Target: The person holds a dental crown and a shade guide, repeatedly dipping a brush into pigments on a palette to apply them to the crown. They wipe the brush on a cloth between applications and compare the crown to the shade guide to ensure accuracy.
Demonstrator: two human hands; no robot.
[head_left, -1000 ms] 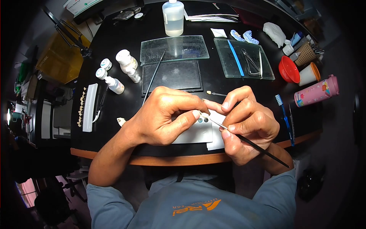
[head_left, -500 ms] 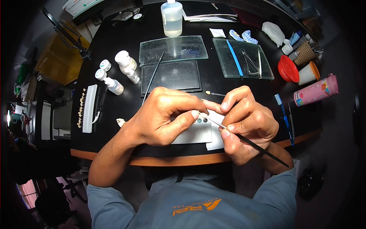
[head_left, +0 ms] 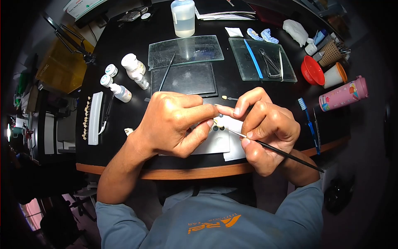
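My right hand (head_left: pixel 271 130) grips a thin black brush (head_left: pixel 290 156) whose tip points left toward my other hand. My left hand (head_left: pixel 178 124) is closed in a pinch on a small pale piece (head_left: pixel 215 122), mostly hidden by the fingers. The index fingertips of both hands touch or nearly touch above the brush tip. Beneath the hands lies a white sheet or palette (head_left: pixel 215 145) with small dark and coloured spots. A tooth-coloured tab on a thin handle (head_left: pixel 224 97) lies just beyond the fingers.
Behind my hands are a black slab (head_left: pixel 182 81), a glass plate (head_left: pixel 186 52) and a clear bottle (head_left: pixel 183 20). Small bottles (head_left: pixel 122 93) and a white tooth rack (head_left: pixel 95 118) stand left. Right are a tool-laden glass plate (head_left: pixel 244 62), red bowl (head_left: pixel 312 70), pink flask (head_left: pixel 343 94) and toothbrush (head_left: pixel 309 124).
The brush lies at a slightly different angle, its rear end farther right. Both hands have shifted slightly, and the small pale piece is more hidden. The whole view has shifted a little.
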